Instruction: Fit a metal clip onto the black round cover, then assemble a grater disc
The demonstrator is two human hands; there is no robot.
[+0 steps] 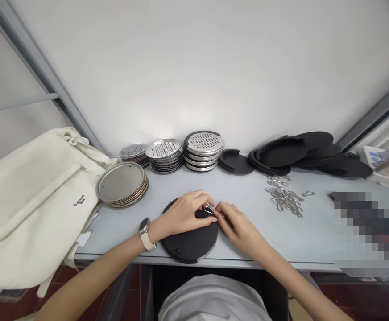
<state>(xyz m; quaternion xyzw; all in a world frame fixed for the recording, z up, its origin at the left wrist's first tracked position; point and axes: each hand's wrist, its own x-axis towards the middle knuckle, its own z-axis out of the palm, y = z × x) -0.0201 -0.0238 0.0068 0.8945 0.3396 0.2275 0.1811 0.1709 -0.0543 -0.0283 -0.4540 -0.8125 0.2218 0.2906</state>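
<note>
A black round disc [191, 243] lies flat at the table's front edge, with a small hole near its lower rim and a thin pale edge at lower right. My left hand [189, 211] rests over its upper part, thumb and fingers curled around its upper right rim. There a small silver wire snap clip [208, 210] shows between my hands. My right hand [236, 225] pinches the clip's lower end at the disc's rim. Fingers partly hide the clip, so I cannot tell whether it passes through the disc.
Metal grater discs [204, 142] stand stacked along the wall beside perforated discs [164, 149]. Plain metal discs [121, 183] form a stack at left. Black covers [281, 151] pile at back right, above loose snap clips [284, 198]. A cream bag [37, 209] leans at left.
</note>
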